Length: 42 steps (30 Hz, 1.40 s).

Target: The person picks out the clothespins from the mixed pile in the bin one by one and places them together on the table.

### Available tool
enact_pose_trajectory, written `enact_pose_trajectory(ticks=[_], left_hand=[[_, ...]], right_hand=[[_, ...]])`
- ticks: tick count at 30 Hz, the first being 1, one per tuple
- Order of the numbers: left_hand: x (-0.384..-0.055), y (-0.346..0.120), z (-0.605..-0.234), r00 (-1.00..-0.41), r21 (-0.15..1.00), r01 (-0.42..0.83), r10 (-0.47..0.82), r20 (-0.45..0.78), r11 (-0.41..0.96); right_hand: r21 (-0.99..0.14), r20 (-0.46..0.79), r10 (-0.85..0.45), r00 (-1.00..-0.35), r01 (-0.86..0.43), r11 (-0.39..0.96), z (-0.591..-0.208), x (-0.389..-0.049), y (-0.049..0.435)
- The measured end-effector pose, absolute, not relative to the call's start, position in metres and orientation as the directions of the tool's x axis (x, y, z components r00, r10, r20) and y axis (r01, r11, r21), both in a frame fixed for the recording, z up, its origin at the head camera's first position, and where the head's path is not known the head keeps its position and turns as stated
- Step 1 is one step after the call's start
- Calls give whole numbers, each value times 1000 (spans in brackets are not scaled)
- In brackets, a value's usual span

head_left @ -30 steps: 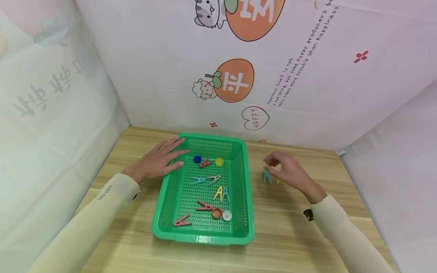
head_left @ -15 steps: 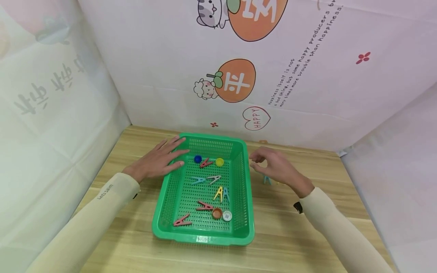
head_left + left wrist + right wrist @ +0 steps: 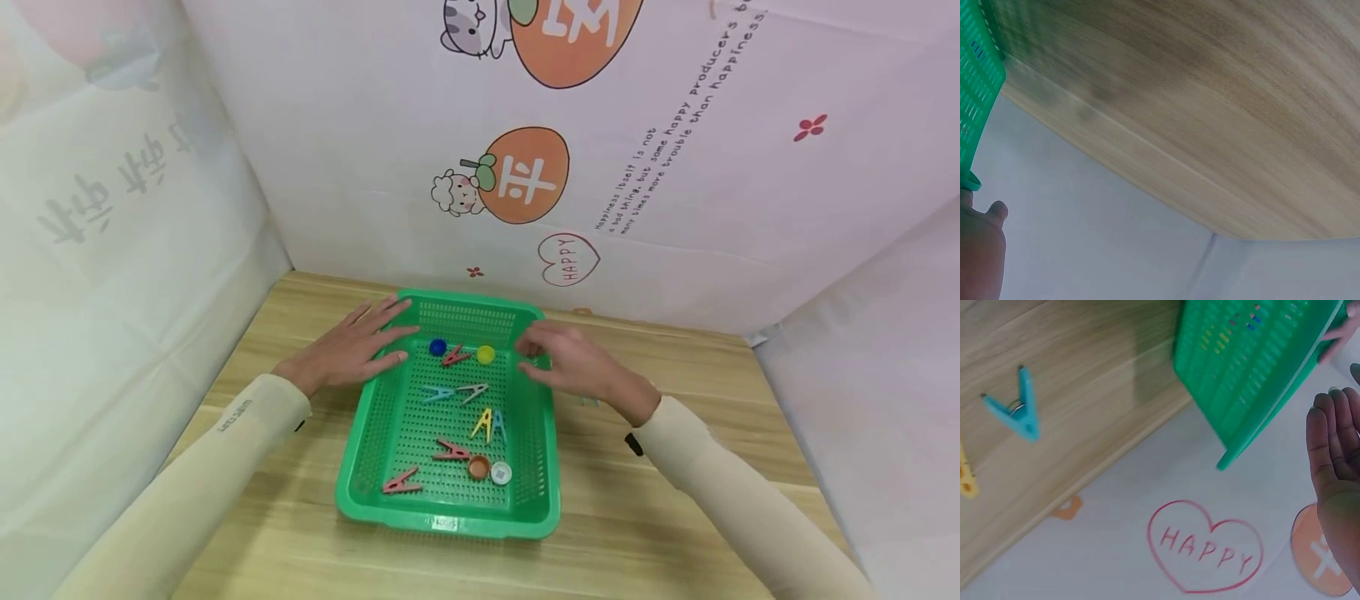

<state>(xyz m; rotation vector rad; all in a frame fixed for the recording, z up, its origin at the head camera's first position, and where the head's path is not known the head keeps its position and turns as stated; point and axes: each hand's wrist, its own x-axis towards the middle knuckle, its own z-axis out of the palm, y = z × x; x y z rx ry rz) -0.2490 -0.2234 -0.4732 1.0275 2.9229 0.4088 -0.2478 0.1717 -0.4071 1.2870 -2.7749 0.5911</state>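
Note:
A green plastic basket [image 3: 450, 527] stands on the wooden table. My left hand [image 3: 348, 348] rests over its far left rim, fingers spread. My right hand [image 3: 570, 360] hovers over the right rim, fingers loosely bent and thumb apart, with nothing seen between them. On the basket's floor lie a blue cap [image 3: 437, 347], a yellow cap [image 3: 486, 355], a brown cap [image 3: 478, 467] and a white cap [image 3: 501, 473]. Among them are several clothespins, including a yellow clothespin [image 3: 482, 425], a grey clothespin [image 3: 473, 391] and a red clothespin [image 3: 402, 482].
Right of the basket, a blue clothespin [image 3: 1021, 407] and a yellow clothespin [image 3: 965, 472] lie on the table [image 3: 667, 467], mostly hidden by my right arm in the head view. Printed white sheeting [image 3: 360, 167] encloses the back and sides.
My right hand has moved left, from above the clothespins on the table to over the basket's right rim. The left hand stays on the left rim.

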Motion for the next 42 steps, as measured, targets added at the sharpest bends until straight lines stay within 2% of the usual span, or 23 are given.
enact_pose_trajectory(ticks=[7,13,18,29,34,42], left_hand=[[-252,-221,-473,-782,255,613,620,64,748],[-251,-222,-471,-786,258,606,615,51,753],[-250,-223,-469,-790,257,600,612,41,757],[-248,-225,-468,-787,252,604,616,40,756],[-248,-226,-470,-789,255,602,612,46,757],[-249,-225,-471,-784,256,609,618,53,751]], right_hand=[[-330,122,-822,-556,-804,494,-405,-243,148],[-267,89,-898,-431,-879,395,-408,-239,124],[-222,37,-932,-361,-912,345,-409,-233,106],[-184,-118,-964,-238,-949,256,-416,-215,65],[-161,-183,-961,-208,-958,238,-416,-210,52],[-163,-198,-967,-158,-968,191,-421,-203,39]])
